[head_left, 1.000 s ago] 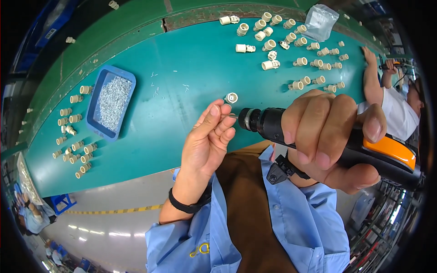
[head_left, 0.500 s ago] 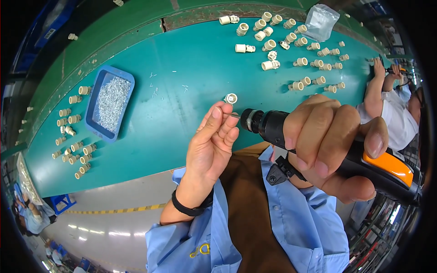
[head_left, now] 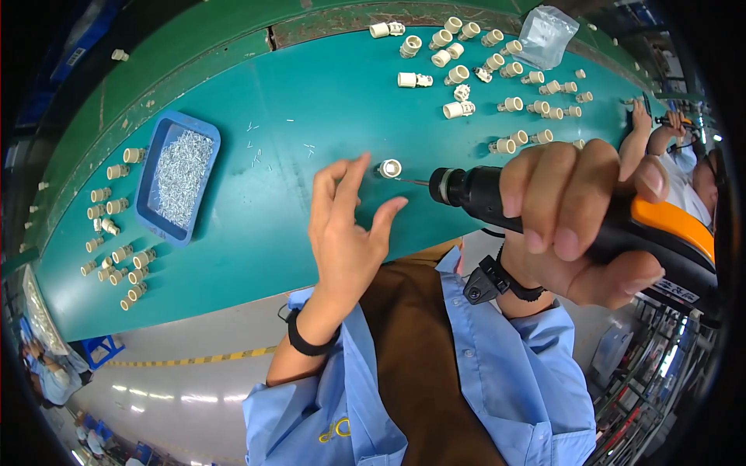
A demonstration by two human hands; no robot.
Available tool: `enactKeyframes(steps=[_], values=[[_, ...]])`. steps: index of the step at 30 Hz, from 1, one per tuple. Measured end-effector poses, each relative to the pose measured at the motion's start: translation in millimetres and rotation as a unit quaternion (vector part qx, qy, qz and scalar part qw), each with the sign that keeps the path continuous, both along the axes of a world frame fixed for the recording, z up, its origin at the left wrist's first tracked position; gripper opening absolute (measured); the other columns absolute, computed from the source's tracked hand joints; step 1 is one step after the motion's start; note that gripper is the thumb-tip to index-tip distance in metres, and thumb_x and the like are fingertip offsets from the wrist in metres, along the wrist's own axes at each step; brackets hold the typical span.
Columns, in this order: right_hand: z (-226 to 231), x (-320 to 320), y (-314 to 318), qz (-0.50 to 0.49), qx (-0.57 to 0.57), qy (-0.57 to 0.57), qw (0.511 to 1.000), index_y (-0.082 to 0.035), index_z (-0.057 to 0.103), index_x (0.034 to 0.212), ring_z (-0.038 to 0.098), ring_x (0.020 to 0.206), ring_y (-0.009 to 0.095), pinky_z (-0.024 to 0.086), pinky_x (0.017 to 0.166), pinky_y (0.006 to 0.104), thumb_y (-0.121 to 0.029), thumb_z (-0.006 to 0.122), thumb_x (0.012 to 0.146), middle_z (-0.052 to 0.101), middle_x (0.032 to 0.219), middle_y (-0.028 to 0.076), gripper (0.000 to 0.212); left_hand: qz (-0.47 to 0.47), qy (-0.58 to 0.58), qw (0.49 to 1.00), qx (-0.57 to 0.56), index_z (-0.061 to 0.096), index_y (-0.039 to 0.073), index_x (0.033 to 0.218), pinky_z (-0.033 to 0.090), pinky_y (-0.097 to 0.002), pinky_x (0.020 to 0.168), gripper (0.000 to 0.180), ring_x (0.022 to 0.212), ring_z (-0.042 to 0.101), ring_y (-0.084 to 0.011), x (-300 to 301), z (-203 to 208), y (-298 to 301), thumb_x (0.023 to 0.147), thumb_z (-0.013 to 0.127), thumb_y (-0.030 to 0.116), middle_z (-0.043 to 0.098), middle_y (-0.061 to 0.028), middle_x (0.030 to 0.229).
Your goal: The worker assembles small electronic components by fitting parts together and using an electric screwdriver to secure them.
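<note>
Fingers (head_left: 352, 185) now apart (left hand (head_left: 342, 242); empty)

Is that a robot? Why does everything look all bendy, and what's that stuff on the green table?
No robot here: it's a person working with two bare hands. The view comes from a camera worn on the head, looking down. Its very wide lens makes straight edges look bent.

The right hand grips a black and orange power tool. Its thin bit points toward a small cream fitting. The left hand is open beside that fitting, holding nothing.

On the green table, more cream fittings are spread at the left and right. The blue tray holds lots of tiny, shiny metal pieces. At the far right lies a clear plastic bag.
</note>
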State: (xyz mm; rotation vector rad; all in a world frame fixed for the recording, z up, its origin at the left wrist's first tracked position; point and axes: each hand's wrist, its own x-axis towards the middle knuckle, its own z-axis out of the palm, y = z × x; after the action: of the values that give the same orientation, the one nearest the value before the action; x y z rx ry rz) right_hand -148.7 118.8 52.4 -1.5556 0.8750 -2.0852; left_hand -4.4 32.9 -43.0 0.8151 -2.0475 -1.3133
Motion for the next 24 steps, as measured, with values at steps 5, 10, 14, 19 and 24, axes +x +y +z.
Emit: enactKeyframes(steps=[5,10,14,19,24], values=[[-10.9,-1.8,-3.6,0.001,0.030,0.007,1.000,-0.010,0.038,0.126,0.051,0.055,0.011,0.042,0.055,0.0291,-0.043,0.056,0.088,0.051,0.068,-0.002,0.053,-0.020,0.028,0.997,-0.074,0.063,0.004,0.100,0.049,-0.0327,0.060,0.033,0.072,0.060,-0.0243,-22.4,-22.0,-5.2,0.069,0.072,0.001,0.059,-0.0104,0.095],[-17.1,-5.2,-7.6,-0.006,0.064,0.005,0.998,-0.010,0.038,0.126,0.050,0.053,0.011,0.041,0.053,0.0292,-0.044,0.056,0.089,0.051,0.067,-0.002,0.053,-0.014,0.022,0.996,-0.084,0.063,0.004,0.097,0.049,-0.0325,0.060,0.029,0.072,0.061,-0.0249,-22.5,-36.3,-3.9,0.070,0.071,0.000,0.061,-0.0081,0.093],[-20.9,-1.0,-6.8,-0.045,0.118,-0.009,0.992,-0.010,0.039,0.125,0.049,0.053,0.012,0.041,0.053,0.0287,-0.045,0.057,0.088,0.051,0.068,-0.001,0.054,-0.010,0.009,0.997,-0.075,0.062,0.004,0.093,0.049,-0.0325,0.060,0.024,0.072,0.062,-0.0259,-25.2,-33.7,-5.0,0.071,0.070,-0.001,0.062,-0.0081,0.090],[-24.5,-5.0,-9.4,-0.041,0.129,-0.002,0.991,-0.010,0.039,0.124,0.049,0.053,0.012,0.041,0.052,0.0285,-0.045,0.058,0.087,0.051,0.067,-0.001,0.053,-0.011,0.008,0.997,-0.071,0.062,0.004,0.092,0.049,-0.0323,0.061,0.023,0.072,0.061,-0.0256,-24.0,-33.3,-5.3,0.070,0.071,0.000,0.062,-0.0081,0.090],[-27.6,-7.7,-13.5,-0.030,0.137,0.010,0.990,-0.011,0.040,0.123,0.049,0.053,0.012,0.040,0.052,0.0283,-0.044,0.059,0.087,0.051,0.066,-0.001,0.053,-0.013,0.005,0.997,-0.074,0.062,0.004,0.093,0.049,-0.0321,0.061,0.025,0.072,0.061,-0.0255,-24.2,-32.3,-6.8,0.070,0.071,0.000,0.061,-0.0080,0.090]])
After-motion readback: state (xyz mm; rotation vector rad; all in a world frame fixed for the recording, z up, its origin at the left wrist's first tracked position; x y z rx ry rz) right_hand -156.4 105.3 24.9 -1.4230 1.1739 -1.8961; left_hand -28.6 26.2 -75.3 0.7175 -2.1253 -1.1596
